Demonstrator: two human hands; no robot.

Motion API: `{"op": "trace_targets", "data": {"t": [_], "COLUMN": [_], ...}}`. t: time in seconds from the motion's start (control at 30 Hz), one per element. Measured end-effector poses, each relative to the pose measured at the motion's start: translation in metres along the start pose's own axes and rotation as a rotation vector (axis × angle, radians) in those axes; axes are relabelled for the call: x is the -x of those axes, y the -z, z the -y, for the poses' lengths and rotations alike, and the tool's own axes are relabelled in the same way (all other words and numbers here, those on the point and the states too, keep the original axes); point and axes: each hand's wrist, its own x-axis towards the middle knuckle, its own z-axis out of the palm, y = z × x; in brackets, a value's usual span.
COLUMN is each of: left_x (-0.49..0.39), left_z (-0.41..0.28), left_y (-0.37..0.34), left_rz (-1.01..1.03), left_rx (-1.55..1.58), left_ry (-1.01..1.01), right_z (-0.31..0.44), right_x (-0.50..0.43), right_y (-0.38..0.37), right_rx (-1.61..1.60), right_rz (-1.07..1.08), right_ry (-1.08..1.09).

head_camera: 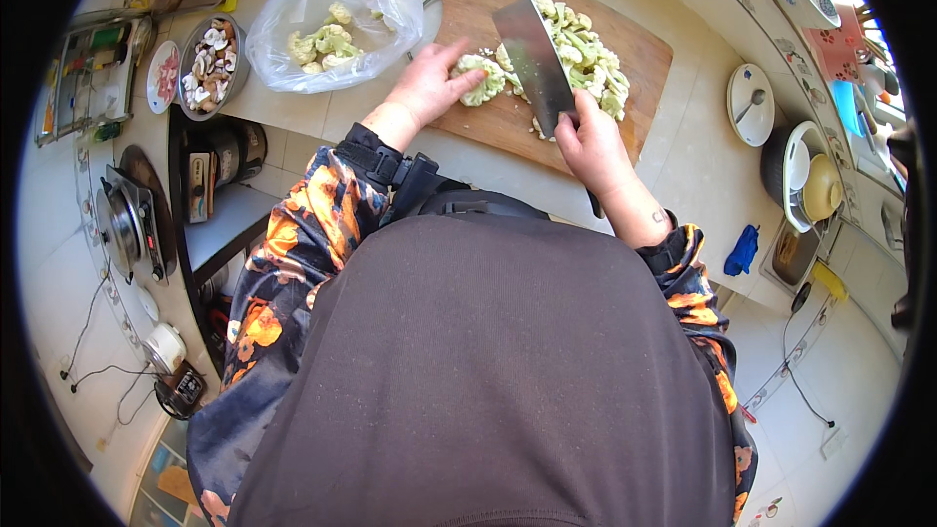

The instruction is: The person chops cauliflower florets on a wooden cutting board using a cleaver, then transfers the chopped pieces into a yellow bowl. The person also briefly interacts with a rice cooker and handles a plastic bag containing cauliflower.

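Observation:
My left hand (438, 80) is at a cauliflower piece (484, 83) near the left side of a wooden cutting board (487, 133). Its thumb lies across the piece, with the slightly blurred fingers at the far side. My right hand (594, 133) grips a cleaver (533, 51) by its handle. The broad blade stands tilted over the board, between that piece and a heap of cut cauliflower (585, 51). Small cauliflower crumbs lie under and around the blade. Left of the board, an open clear plastic bag (274, 36) holds more cauliflower florets (326, 44).
At left stand a metal bowl of cut mushrooms (212, 73), a plate of sliced meat (162, 77) and a cooker with a pan (121, 230). To the right are a plate with a spoon (747, 121), stacked basins (798, 176), a blue cloth (742, 250) and a sink (790, 256).

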Motion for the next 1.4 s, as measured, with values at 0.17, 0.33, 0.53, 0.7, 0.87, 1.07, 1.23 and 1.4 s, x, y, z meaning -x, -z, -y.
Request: {"op": "trace_targets", "data": {"t": [0.17, 0.33, 0.53, 0.7, 0.87, 1.07, 1.23, 1.4], "left_x": [0.013, 0.014, 0.013, 0.015, 0.016, 0.01, 0.001, -0.002], "left_z": [0.0, 0.001, -0.001, -0.007, -0.01, -0.017, -0.026, -0.033], "left_y": [-0.005, -0.013, -0.019, -0.015, -0.017, -0.016, -0.014, -0.015], "left_rz": [-0.091, -0.136, -0.214, -0.143, -0.172, -0.212, -0.161, -0.098], "left_rx": [-0.051, 0.139, 0.333, 0.018, -0.087, -0.113, -0.168, -0.195], "left_ry": [-0.053, -0.002, -0.004, 0.049, -0.062, -0.063, -0.007, 0.08], "right_z": [0.011, 0.016, 0.024, 0.029, 0.038, 0.048, 0.051, 0.055], "right_x": [0.005, 0.005, 0.004, 0.005, 0.003, 0.003, -0.001, -0.004], "right_y": [-0.001, -0.004, -0.005, -0.007, -0.012, -0.009, -0.007, -0.016], "right_rx": [0.059, 0.115, 0.158, 0.151, 0.138, 0.226, 0.255, 0.323], "right_rz": [0.026, 0.082, 0.042, 0.094, 0.125, 0.129, 0.163, 0.197], "right_ry": [0.014, 0.002, 0.078, 0.049, 0.009, 0.03, 0.083, 0.048]}}
